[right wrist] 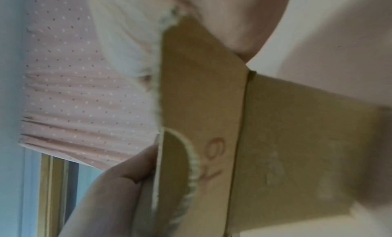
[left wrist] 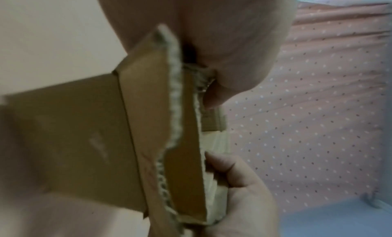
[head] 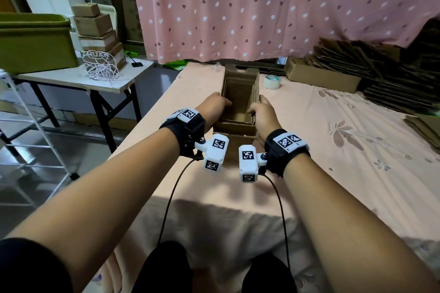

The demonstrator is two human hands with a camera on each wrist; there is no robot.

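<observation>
Mid-frame in the head view, the left hand (head: pixel 215 108) is gripping the left wall of the open cardboard box (head: pixel 240 88) standing on the peach sheet (head: pixel 297 173), and the right hand (head: pixel 264 114) is clasping the right wall. The walls are looking folded up, I'd judge, with closing left to do and the tape roll (head: pixel 272 81) lying untouched just upper right. The wrist views are showing doubled corrugated edges (left wrist: pixel 175 98) that the head view is hiding.

Black wrist straps (head: pixel 181 135) w/ white tagged cam pods (head: pixel 215 152), black cables (head: pixel 170 197), dark sleeve (head: pixel 31 266).
</observation>
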